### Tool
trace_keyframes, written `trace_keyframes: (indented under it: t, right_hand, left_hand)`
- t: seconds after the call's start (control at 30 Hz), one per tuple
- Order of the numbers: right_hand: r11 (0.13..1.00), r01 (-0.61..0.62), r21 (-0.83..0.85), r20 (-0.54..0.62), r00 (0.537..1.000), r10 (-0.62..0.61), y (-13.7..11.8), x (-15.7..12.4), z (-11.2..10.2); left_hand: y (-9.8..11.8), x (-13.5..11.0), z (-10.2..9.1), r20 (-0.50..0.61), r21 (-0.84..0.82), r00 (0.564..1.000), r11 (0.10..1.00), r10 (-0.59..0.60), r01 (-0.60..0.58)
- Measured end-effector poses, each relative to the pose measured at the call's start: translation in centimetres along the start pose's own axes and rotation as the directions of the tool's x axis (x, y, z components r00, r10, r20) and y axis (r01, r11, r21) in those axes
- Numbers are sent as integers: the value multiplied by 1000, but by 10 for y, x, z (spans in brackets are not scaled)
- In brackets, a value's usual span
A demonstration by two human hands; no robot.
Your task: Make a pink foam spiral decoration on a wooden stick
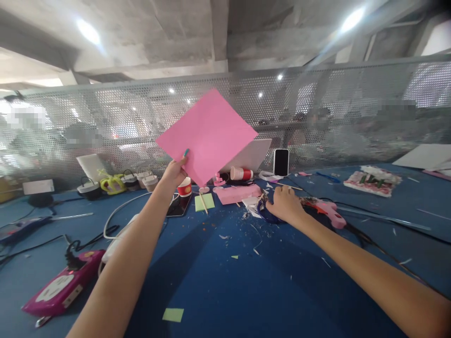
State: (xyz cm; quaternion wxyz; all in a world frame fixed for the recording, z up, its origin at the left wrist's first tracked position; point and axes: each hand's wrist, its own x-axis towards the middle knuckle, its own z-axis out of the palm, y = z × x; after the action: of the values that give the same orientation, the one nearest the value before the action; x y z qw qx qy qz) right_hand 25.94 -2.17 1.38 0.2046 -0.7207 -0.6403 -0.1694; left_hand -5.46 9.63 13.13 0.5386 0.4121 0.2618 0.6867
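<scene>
My left hand (176, 172) is closed on the lower left edge of a pink sheet of paper (211, 134), held up above the table with one corner pointing down. The thumb, with a green nail, lies on the near face. Over on the right, my right hand (286, 203) reaches down to the table, its fingers curled at a dark blue looped handle (267, 217). Its fingertips are partly hidden, so the full shape of what they grip does not show. Just right of this hand lies a pink hot glue gun (331, 213).
Behind are a paper cup (184, 188), tipped stacked cups (241, 173), green sticky notes (207, 202), pink paper (239, 193) and a white-framed phone (281, 162). A magenta power strip (66, 286) lies front left. Cables and paper scraps litter the blue table (225, 281); a perforated screen (141, 112) stands behind.
</scene>
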Motion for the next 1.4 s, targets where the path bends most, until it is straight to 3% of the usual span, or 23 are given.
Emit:
trace_keyframes:
  t: [0.1,0.17,0.27,0.37,0.47,0.57,0.63,0.73,0.87,1.1,1.23,1.4]
  right_hand:
    - [996,89,-3,119,989,-88,0,-2,-3]
    - [996,94,0,141,986,-93,1,-2,-2]
    - [997,7,78,219,975,-24,5,1,2]
    - [980,-45,195,334,942,-23,10,6,5]
    - [973,-43,225,347,937,-39,13,9,3]
    - [976,-35,213,329,944,-38,11,9,-2]
    - [980,-43,192,315,949,-20,8,7,-4]
    - [980,-60,187,317,948,-3,6,5,-3]
    - [974,-85,211,326,945,12,7,6,2]
    - [973,-135,185,334,940,67,0,0,3]
    - [969,-115,218,367,930,28,0,1,4]
    - [948,-132,290,377,926,14,7,12,7]
  left_hand:
    - [1,-2,7,-77,-89,997,996,12,-19]
    - [1,-8,15,-65,-96,998,995,20,-26]
    - [2,-25,31,105,5,994,1000,10,-10]
    - [0,-43,47,244,199,956,973,-161,114]
    - [-7,-58,63,230,299,957,948,-178,104]
    - [-20,-75,68,176,204,979,977,-101,64]
    - [-35,-92,61,134,130,989,990,-63,45]
    - [-61,-125,34,138,109,989,993,-56,41]
    - [-81,-156,-1,63,171,974,964,-219,206]
    - [-84,-152,-6,34,99,948,945,-315,311]
    - [-83,-152,-6,23,94,919,916,-393,389]
    - [-84,-153,-13,87,135,909,909,-408,395]
